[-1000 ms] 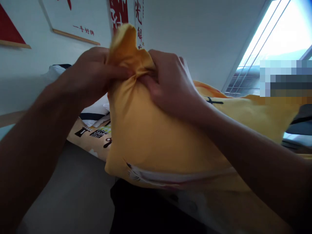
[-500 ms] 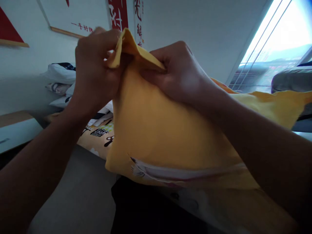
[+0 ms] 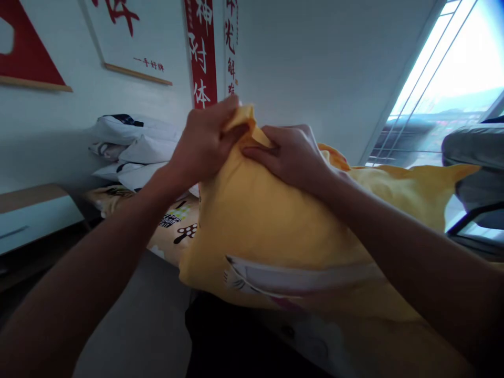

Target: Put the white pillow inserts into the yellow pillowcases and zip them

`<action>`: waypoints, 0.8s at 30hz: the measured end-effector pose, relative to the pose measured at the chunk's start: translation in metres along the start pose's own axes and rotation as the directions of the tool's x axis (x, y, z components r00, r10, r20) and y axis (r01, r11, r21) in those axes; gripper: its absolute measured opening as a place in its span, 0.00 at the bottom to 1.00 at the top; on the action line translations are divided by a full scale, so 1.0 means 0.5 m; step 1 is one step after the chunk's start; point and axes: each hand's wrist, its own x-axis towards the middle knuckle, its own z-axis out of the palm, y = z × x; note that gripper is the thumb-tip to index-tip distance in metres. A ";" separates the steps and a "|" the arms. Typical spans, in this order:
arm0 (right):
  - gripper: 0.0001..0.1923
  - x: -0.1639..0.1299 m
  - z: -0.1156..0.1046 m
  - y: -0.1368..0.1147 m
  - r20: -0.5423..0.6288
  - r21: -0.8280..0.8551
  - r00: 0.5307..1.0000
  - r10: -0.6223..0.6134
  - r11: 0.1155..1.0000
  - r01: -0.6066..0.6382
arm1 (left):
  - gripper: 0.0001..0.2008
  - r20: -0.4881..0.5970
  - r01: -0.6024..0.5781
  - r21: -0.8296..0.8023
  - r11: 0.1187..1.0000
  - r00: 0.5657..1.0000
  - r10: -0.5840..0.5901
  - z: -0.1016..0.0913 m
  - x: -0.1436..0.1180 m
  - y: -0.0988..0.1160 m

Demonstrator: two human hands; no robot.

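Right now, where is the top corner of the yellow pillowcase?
In the head view, the pillowcase corner sits centre frame, pinched between the left hand and the right hand, just below the red wall banner.

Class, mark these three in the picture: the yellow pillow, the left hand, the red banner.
yellow pillow (image 3: pixel 275 220), head view, on its flat front face
left hand (image 3: pixel 205 144), head view, on its back
red banner (image 3: pixel 202 52), head view, on the red strip
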 end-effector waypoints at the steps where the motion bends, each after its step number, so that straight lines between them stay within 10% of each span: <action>1: 0.20 -0.001 0.001 0.006 -0.013 -0.039 1.000 -0.015 0.999 0.014 | 0.06 -0.023 -0.066 0.164 0.984 0.997 0.071 0.004 0.002 -0.008; 6: 0.11 -0.003 -0.022 0.028 -0.102 -0.171 0.995 -0.008 0.985 -0.010 | 0.14 -0.149 -0.023 0.133 0.991 0.988 0.043 0.008 -0.018 -0.039; 8: 0.07 -0.001 -0.034 0.030 -0.164 -0.208 0.986 0.022 0.977 -0.057 | 0.20 0.048 0.146 -0.082 0.986 0.989 -0.142 0.000 -0.039 -0.053; 13: 0.04 0.007 -0.037 0.012 -0.185 -0.354 0.982 0.019 0.931 -0.085 | 0.21 0.499 0.470 -0.260 0.844 0.813 -0.299 -0.001 -0.071 -0.080; 19: 0.13 0.005 -0.016 -0.024 -0.129 -0.470 0.989 0.079 0.873 -0.131 | 0.22 0.018 0.210 -0.194 0.958 0.977 -0.211 0.074 -0.072 -0.108; 24: 0.16 -0.005 -0.036 0.009 -0.170 -0.429 0.981 0.098 0.888 -0.164 | 0.17 -0.310 0.162 0.162 0.973 0.945 -0.106 0.118 -0.044 -0.142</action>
